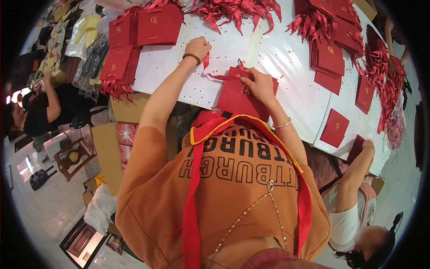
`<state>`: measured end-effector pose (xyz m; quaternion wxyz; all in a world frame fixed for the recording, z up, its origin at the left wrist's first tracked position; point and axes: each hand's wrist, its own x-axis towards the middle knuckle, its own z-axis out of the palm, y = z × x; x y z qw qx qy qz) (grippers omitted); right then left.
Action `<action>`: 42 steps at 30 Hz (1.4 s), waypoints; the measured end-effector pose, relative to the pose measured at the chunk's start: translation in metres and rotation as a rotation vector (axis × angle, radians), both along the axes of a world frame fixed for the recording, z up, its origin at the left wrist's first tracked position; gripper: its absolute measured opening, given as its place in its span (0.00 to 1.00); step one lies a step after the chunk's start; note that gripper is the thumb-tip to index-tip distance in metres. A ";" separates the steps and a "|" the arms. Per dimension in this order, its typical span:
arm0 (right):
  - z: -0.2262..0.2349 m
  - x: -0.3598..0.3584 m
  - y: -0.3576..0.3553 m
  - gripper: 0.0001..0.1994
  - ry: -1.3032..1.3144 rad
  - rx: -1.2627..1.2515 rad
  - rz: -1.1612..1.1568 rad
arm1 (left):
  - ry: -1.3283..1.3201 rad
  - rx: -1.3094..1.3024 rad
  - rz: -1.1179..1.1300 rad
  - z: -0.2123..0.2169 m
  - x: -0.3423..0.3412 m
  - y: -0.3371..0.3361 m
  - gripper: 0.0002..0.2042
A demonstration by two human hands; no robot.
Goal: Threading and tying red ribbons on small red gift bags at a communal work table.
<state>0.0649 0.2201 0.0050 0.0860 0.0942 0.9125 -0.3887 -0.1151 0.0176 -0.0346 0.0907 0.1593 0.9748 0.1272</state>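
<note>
A flat red paper gift bag (230,96) with a gold emblem lies at the table's near edge, in front of my body. My left hand (197,47), with a beaded bracelet at the wrist, is closed on a red ribbon (205,62) beyond and left of the bag. The ribbon hangs from the fist and curves right to the bag's top edge. Over the bag's upper right part lies my right hand (260,86). Its thumb and fingers are pinched at the bag's top, close to where the ribbon meets it; the fingertips are partly hidden.
Stacks of red bags (159,24) stand at the far left, with more bags (327,58) at the right. Loose red ribbons (242,11) heap at the back. Tiny red bits dot the white tabletop (286,58). A co-worker's hand (368,145) holds a bag at the right.
</note>
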 end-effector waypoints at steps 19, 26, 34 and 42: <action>0.022 0.036 0.041 0.17 0.046 -0.058 -0.072 | -0.452 0.600 -0.492 0.045 0.086 0.064 0.08; 0.015 0.040 0.036 0.18 -0.127 -0.401 -0.289 | -0.291 0.720 -0.260 0.068 0.126 0.064 0.08; 0.011 0.041 0.030 0.19 -0.064 -0.397 -0.266 | -0.119 0.711 -0.412 0.049 0.144 0.075 0.06; 0.007 0.043 0.029 0.18 -0.043 -0.502 -0.278 | -0.056 0.671 -0.360 0.052 0.152 0.076 0.07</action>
